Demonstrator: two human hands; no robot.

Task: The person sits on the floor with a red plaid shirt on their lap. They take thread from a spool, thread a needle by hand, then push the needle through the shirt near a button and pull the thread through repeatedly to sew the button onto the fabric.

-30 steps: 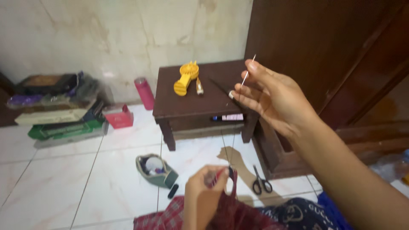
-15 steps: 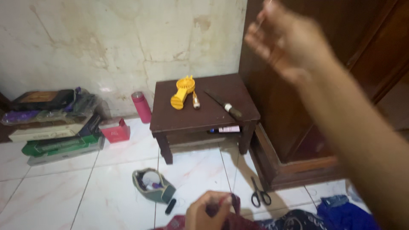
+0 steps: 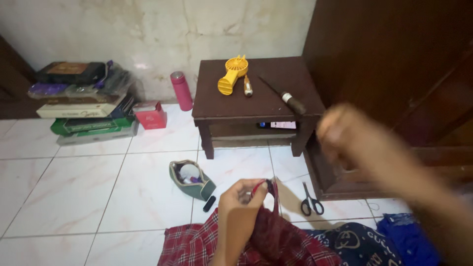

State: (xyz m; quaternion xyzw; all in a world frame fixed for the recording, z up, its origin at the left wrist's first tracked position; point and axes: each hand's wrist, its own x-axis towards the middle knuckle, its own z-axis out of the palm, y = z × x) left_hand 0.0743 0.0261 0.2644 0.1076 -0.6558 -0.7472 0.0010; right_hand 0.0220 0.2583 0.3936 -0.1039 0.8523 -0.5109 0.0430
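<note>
wardrobe: the dark brown wooden wardrobe [image 3: 394, 54] fills the right side, standing on the white tiled floor [image 3: 74, 187].
low table: a small dark wooden table [image 3: 256, 101] sits against the wall just left of the wardrobe; a yellow handheld fan [image 3: 231, 74], a small tool [image 3: 248, 87] and a long dark-handled knife [image 3: 286, 96] lie on top.
stack: flat boxes and bags [image 3: 81, 101] are piled by the wall at left, with a red box [image 3: 150, 115] and a pink bottle [image 3: 181, 91] between them and the table.
cloth: the red plaid cloth [image 3: 276, 244] lies in my lap at the bottom edge, its top bunched up and raised.
my right hand: my right hand [image 3: 354, 143] is up in the air over the wardrobe's base, too blurred to tell whether my fingers are open or pinched.
my left hand: my left hand [image 3: 241, 207] pinches the raised edge of the plaid cloth, fingers closed on it.
pouch: an open green pouch [image 3: 191, 178] lies on the tiles left of my left hand.
scissors: black-handled scissors [image 3: 311, 201] lie on the floor by the wardrobe base.
</note>
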